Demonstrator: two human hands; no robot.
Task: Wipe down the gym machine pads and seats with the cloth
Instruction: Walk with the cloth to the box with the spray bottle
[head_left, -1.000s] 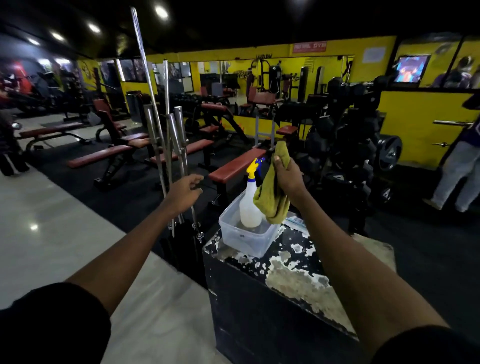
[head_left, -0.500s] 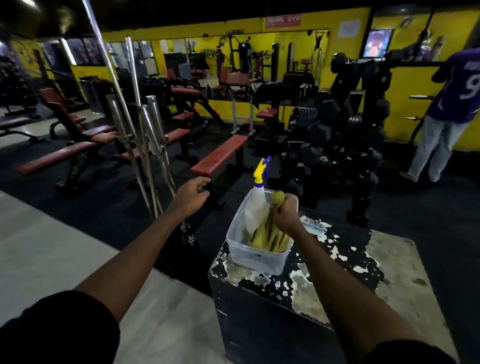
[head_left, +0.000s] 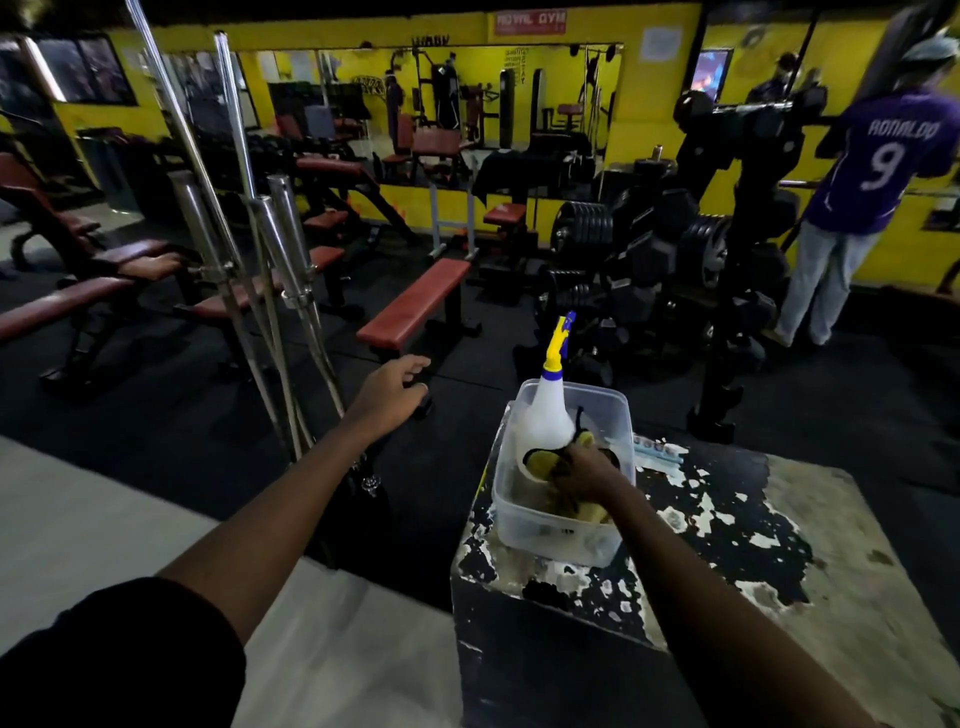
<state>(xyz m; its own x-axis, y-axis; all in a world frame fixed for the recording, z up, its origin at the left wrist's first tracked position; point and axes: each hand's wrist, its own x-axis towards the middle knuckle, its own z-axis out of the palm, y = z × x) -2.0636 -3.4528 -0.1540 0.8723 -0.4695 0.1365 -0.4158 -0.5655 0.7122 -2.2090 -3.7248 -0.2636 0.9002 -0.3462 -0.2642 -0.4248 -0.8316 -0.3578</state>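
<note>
The cloth (head_left: 545, 460), yellow-green, lies bunched in the clear plastic tub (head_left: 558, 535) at about five o'clock from the middle of the view; its long axis cannot be told, since it is crumpled and partly hidden. The right hand (head_left: 584, 470) reaches down into the tub with its fingers curled around the cloth, pressing it against the foot of the spray bottle (head_left: 543, 415). The bottle stands in the far left corner of the tub, leaning slightly, its long axis running up toward twelve o'clock and its yellow and blue nozzle pointing away from the camera.

The tub sits on the near left corner of a black box (head_left: 727, 545) with badly peeled paint. The left hand (head_left: 389, 389) hovers at about ten o'clock from the tub, empty, fingers loosely bent and slightly apart, touching nothing.

A red sign (head_left: 530, 22) on the yellow wall at twelve o'clock reads "ROYAL GYM". A person (head_left: 862, 197) at two o'clock stands with back turned in a purple shirt lettered "RONALDO" and "9".

Steel barbells (head_left: 249, 270) lean upright at ten o'clock, just beyond the left hand. A red padded bench (head_left: 415, 306) lies at twelve o'clock past the hands, its length running away from the camera. A rack of weight plates (head_left: 587, 223) stands at one o'clock, between the tub and the wall.
</note>
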